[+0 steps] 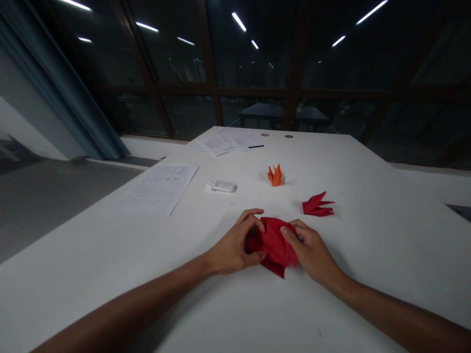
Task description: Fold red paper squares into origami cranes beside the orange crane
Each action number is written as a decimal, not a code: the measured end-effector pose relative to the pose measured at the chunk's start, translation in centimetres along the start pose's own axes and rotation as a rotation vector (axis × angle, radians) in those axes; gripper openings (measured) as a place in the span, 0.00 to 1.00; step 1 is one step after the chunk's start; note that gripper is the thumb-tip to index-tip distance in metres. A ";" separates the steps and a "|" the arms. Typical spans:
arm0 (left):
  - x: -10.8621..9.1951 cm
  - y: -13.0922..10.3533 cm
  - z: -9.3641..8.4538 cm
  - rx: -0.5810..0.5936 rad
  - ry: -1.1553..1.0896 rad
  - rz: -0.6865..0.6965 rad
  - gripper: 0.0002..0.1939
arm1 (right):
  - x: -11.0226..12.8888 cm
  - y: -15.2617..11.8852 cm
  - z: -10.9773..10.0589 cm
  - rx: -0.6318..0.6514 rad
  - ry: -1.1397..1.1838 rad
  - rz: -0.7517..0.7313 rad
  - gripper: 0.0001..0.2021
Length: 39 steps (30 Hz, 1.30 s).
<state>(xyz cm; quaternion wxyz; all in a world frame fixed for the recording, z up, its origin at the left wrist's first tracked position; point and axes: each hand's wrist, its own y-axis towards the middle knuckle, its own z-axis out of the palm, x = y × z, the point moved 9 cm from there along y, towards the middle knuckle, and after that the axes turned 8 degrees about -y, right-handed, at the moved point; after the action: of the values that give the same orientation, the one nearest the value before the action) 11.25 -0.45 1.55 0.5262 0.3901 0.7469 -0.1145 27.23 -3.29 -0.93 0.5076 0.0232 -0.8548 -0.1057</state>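
A partly folded sheet of red paper is held just above the white table, with a pointed flap hanging toward the near side. My left hand curls round its left side, fingers above and thumb below. On the right side, my right hand pinches the paper, thumb on top and the other fingers partly hidden behind it. Beyond my right hand lies a folded red paper piece with several pointed ends. Farther back stands a small orange folded paper piece.
White table under everything. A white packet or tube lies left of centre. A printed sheet is at the left edge; more papers and a black pen lie at the back. Dark windows stand beyond.
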 end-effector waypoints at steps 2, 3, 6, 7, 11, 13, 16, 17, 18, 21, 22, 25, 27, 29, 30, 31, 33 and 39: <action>-0.1 -0.1 0.2 0.011 0.029 0.021 0.25 | -0.1 0.1 -0.1 -0.010 0.008 0.009 0.19; -0.1 -0.1 0.3 0.012 0.042 0.026 0.26 | -0.2 0.1 -0.1 -0.012 0.009 0.013 0.19; -0.1 -0.1 0.3 -0.004 0.073 0.038 0.27 | -0.3 0.2 -0.1 -0.015 0.010 0.015 0.20; -0.1 -0.1 0.3 -0.007 0.078 0.043 0.27 | -0.4 0.2 -0.1 -0.015 0.010 0.016 0.20; -0.3 -0.2 0.3 -0.014 0.079 0.053 0.30 | -0.4 0.1 -0.1 -0.025 0.010 0.024 0.21; -0.3 -0.1 0.3 -0.027 0.080 0.049 0.35 | -0.4 0.2 -0.1 -0.037 0.005 0.026 0.21; -0.2 0.0 0.3 -0.053 0.093 0.044 0.38 | -0.5 0.2 -0.2 -0.054 -0.007 0.028 0.21; -0.1 0.0 0.3 -0.064 0.096 0.040 0.36 | -0.5 0.2 -0.2 -0.057 -0.010 0.030 0.21; 0.0 0.1 0.3 -0.075 0.096 0.036 0.35 | -0.6 0.2 -0.2 -0.057 -0.013 0.033 0.21; 0.4 0.3 0.1 -0.108 0.071 0.017 0.33 | -0.5 0.1 -0.1 -0.046 -0.029 0.028 0.22; 0.6 0.4 0.0 -0.114 0.048 0.000 0.32 | -0.4 0.0 0.0 -0.040 -0.039 0.019 0.22; 1.3 0.6 -0.5 -0.131 -0.028 -0.080 0.18 | 0.2 -0.2 -0.1 -0.030 -0.087 -0.025 0.24; 1.4 0.7 -1.4 -0.175 -0.008 -0.123 0.09 | 0.7 -0.3 -0.3 -0.032 -0.126 -0.061 0.23; 1.5 0.7 -2.5 -0.241 0.047 -0.149 0.10 | 1.2 -0.4 -0.4 -0.028 -0.184 -0.101 0.19; 1.6 0.6 -2.9 -0.270 0.063 -0.163 0.11 | 1.3 -0.5 -0.4 -0.025 -0.215 -0.116 0.15; 1.8 0.6 -3.2 -0.293 0.063 -0.179 0.10 | 1.4 -0.5 -0.4 -0.026 -0.241 -0.123 0.11; 2.3 0.6 -3.5 -0.322 0.041 -0.216 0.10 | 1.1 -0.6 -0.4 -0.032 -0.253 -0.102 0.05; 2.9 0.7 -1.8 -0.147 -0.045 -0.360 0.13 | 0.2 -0.6 -0.5 -0.048 -0.179 -0.042 0.09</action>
<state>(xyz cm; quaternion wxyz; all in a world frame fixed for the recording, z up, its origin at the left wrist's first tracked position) 10.06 2.42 -0.02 0.5411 0.2080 0.7989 -0.1604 27.55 -3.96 -0.63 0.4274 0.0195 -0.8932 -0.1386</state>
